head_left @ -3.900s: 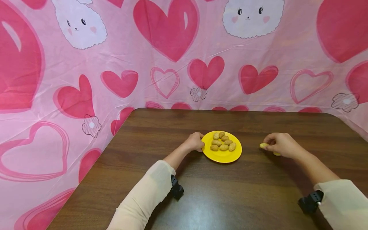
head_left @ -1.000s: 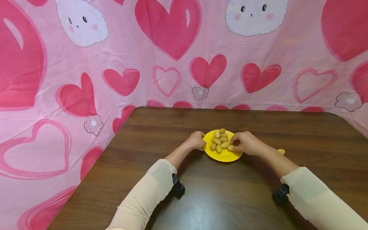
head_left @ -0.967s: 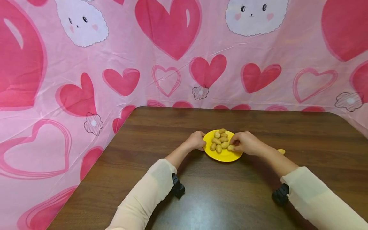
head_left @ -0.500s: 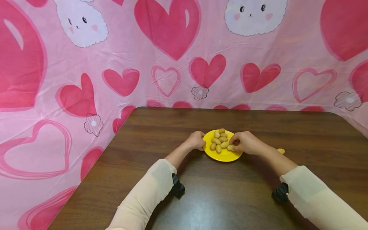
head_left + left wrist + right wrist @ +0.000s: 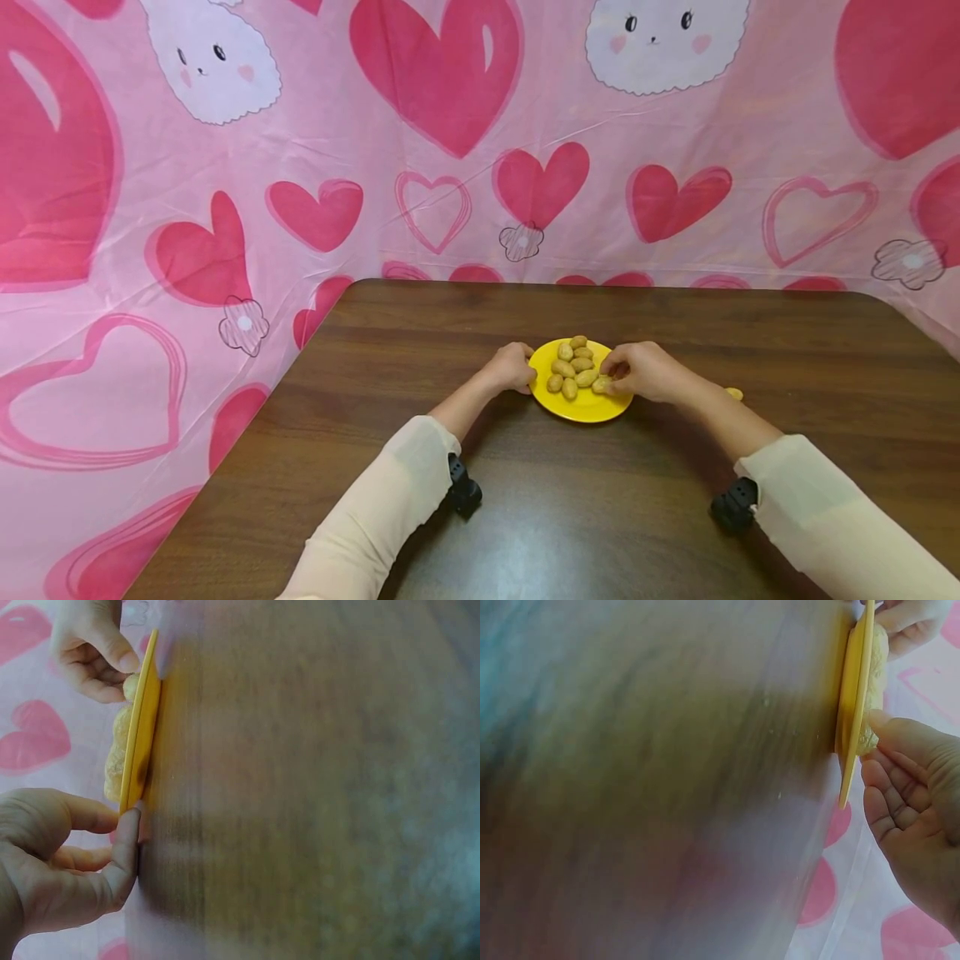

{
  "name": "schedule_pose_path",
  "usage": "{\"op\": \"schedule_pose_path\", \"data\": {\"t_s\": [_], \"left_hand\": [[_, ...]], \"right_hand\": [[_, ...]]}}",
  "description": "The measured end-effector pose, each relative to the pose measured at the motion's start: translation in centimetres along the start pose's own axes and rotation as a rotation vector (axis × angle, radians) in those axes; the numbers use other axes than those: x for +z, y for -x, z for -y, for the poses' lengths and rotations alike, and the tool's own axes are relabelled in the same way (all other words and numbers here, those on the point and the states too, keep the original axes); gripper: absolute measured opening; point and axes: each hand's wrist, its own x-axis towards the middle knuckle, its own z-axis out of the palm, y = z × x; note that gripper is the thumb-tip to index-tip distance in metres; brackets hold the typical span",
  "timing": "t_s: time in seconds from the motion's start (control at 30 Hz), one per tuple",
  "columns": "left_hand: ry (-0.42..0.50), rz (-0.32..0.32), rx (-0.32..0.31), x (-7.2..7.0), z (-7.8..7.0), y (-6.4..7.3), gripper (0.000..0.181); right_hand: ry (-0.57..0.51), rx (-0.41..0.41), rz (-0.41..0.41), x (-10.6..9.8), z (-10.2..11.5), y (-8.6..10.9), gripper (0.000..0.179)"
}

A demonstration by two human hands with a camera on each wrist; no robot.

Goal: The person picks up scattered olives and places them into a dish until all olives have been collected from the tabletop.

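A round yellow plate (image 5: pixel 583 412) lies on the table with several tan, rough peanuts (image 5: pixel 564 369) bunched on it. At its left edge my left hand (image 5: pixel 512 367) pinches the rim; the left wrist view shows the thumb under the rim and a finger over it. From the right, my right hand (image 5: pixel 651 372) reaches over the plate. Its thumb and fingertips pinch one peanut (image 5: pixel 601 385) that sits at the right end of the group. The right wrist view has the thumb against this peanut (image 5: pixel 868 741), with the other fingers curled below.
A single peanut (image 5: pixel 735 393) lies on the brown wooden table (image 5: pixel 525 517), right of the plate and partly behind the right forearm. Tiny crumbs show on the tabletop in the right wrist view. A pink heart-patterned cloth (image 5: pixel 450 100) hangs behind the table.
My right hand has come leftward from the table onto the plate with a peanut, and the peanuts there have shifted. Over the last second little has moved; the left hand stays on the rim.
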Motion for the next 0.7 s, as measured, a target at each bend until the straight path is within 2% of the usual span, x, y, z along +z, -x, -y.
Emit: {"op": "schedule_pose_path", "data": {"t_s": [0.3,0.7], "left_hand": [[-0.006,-0.001,0.005,0.0,-0.1,0.2,0.04],[-0.009,-0.007,0.022,-0.1,0.0,0.2,0.038]], "right_hand": [[0.023,-0.038,-0.027,-0.6,-0.4,0.5,0.016],[0.039,0.005,-0.072,-2.3,-1.1,1.9,0.018]]}}
